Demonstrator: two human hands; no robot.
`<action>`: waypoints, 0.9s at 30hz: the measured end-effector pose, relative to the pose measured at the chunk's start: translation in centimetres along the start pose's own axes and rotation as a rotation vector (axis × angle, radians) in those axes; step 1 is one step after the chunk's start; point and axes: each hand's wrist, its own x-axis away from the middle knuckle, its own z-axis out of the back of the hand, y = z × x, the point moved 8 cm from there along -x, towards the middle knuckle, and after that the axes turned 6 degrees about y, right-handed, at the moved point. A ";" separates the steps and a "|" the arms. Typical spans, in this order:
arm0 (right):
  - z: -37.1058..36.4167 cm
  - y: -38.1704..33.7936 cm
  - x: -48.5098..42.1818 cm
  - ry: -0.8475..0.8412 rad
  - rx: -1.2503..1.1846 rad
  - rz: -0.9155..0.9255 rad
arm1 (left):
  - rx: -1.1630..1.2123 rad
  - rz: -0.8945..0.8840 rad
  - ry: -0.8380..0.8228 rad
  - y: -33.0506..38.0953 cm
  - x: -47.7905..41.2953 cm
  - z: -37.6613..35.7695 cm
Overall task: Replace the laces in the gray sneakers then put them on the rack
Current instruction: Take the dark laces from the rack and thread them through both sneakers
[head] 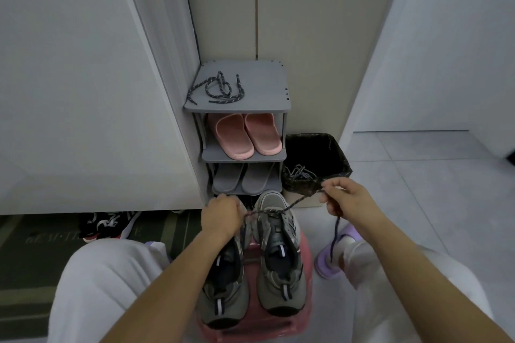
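Two gray sneakers stand side by side on a pink stool (pixel 305 312) between my knees, the left sneaker (pixel 225 289) and the right sneaker (pixel 280 256). A dark speckled lace (pixel 299 202) runs through the front eyelets of the right sneaker. My left hand (pixel 221 218) grips one end of it over the left sneaker's toe. My right hand (pixel 342 196) pinches the other end, pulled out to the right, with the tail hanging down. A second dark lace (pixel 220 89) lies coiled on top of the gray shoe rack (pixel 273 97).
The rack holds pink slippers (pixel 248 133) and gray slippers (pixel 245 178) on lower shelves. A black-lined bin (pixel 334 153) to its right contains old laces (pixel 299 172). Dark shoes (pixel 108 224) lie on a mat at left. White panels flank the rack.
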 end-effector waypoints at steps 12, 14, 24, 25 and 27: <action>-3.2 -4.2 1.8 -0.113 0.006 0.121 | 0.969 -0.055 -0.450 12.0 6.1 1.8; -2.1 -3.9 1.3 -0.054 0.109 0.153 | 0.930 -0.056 -0.422 10.4 5.8 2.2; 1.4 -0.5 -2.1 0.148 0.512 0.161 | 0.499 -0.033 -0.470 2.6 4.4 2.9; 1.6 -0.2 -2.4 0.157 0.574 0.157 | 0.439 -0.037 -0.445 2.1 4.2 2.9; 1.5 -0.1 -2.6 0.194 0.757 0.187 | 0.363 -0.040 -0.367 1.8 3.7 2.9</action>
